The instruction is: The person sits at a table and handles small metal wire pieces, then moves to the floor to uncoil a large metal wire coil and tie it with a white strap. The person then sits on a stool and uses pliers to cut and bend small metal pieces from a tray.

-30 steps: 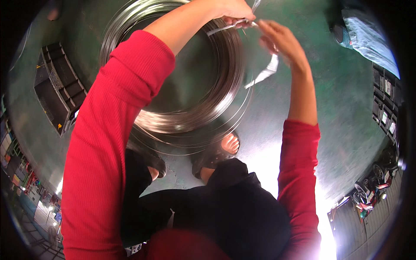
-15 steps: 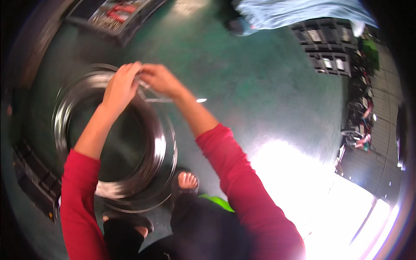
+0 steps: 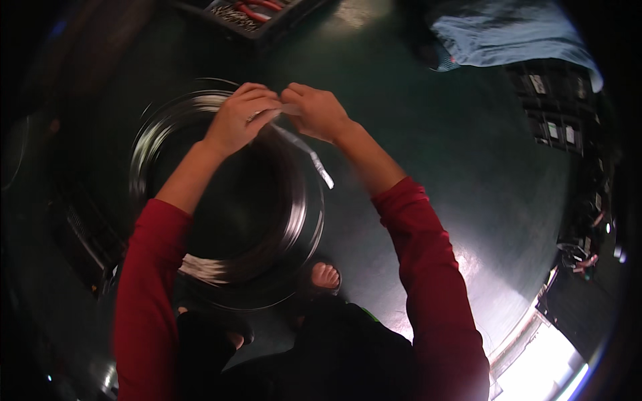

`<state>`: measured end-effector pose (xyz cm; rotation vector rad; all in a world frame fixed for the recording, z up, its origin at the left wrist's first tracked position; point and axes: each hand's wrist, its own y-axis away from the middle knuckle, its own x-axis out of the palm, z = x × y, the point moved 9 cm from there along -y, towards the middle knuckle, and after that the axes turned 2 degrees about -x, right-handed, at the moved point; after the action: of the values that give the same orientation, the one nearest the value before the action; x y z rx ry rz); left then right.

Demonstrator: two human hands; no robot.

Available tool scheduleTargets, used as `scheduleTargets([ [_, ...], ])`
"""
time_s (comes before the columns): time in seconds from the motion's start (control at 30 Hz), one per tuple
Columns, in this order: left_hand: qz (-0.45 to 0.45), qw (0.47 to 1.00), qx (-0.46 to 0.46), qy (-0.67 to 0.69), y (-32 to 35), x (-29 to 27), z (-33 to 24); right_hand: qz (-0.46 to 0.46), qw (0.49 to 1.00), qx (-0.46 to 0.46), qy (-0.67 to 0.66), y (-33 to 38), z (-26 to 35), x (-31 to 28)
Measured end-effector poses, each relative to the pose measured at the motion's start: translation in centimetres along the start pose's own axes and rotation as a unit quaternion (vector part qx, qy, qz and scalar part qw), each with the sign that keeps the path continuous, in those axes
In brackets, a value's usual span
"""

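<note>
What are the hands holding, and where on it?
Both hands, left hand and right hand, pinch the upper end of a pale strip at the top of the wire coil; its free end hangs loose.

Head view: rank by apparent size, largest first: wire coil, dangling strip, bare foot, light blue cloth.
1. wire coil, clearly largest.
2. light blue cloth, though it lies near the curved rim, so its size is unsure.
3 and 4. dangling strip and bare foot look about alike: strip longer, foot broader.

You have a big coil of shiny steel wire (image 3: 221, 267) lying flat on the dark green floor (image 3: 428, 134), its loops stacked into a ring. At its far rim, a pale strip (image 3: 314, 160) hangs slanting down.
</note>
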<state>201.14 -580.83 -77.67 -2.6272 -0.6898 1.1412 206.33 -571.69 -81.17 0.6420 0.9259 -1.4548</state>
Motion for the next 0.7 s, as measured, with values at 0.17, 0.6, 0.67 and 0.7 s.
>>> scheduleTargets([
  [0.17,-0.032,0.976,-0.181,0.116,3.9,0.7,1.0,0.054,0.996,0.006,0.068,-0.3,-0.4,2.3],
  [0.6,-0.038,0.939,-0.290,-0.181,18.5,-19.6,2.9,0.057,0.776,0.473,-0.413,9.9,-5.3,7.1],
  [0.67,-0.102,0.860,-0.461,-0.195,25.9,-23.9,5.5,0.067,0.752,0.511,-0.410,11.7,-3.8,7.7],
  [0.7,-0.068,0.800,-0.578,-0.142,30.1,-23.6,6.9,0.092,0.745,0.513,-0.416,12.0,-2.7,8.3],
])
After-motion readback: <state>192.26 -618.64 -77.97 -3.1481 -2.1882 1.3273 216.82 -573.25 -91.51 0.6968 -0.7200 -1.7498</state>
